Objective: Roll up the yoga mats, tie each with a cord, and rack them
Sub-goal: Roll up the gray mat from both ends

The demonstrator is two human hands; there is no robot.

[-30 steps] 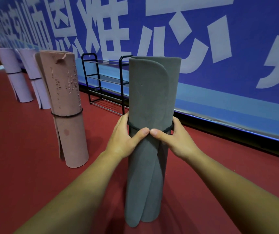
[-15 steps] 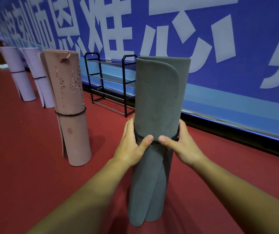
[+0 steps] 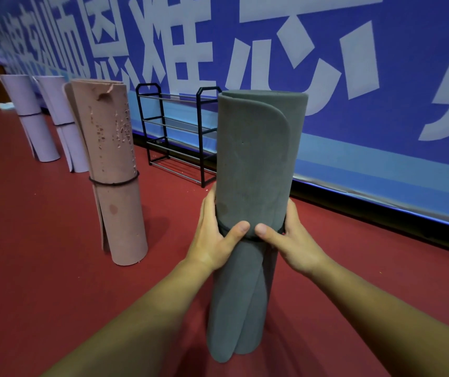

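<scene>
Gripping the rolled grey mat at its middle, you are holding it upright on the red floor. Your left hand and right hand are curling round it from either side, thumbs pressing on the black cord circling it. Left of your left hand, a tied pink mat is standing, and the black rack is standing beyond your hands.

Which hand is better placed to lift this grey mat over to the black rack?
Probably left: the left hand grips the grey mat on the side facing the black rack; the right hand is opposite.
</scene>
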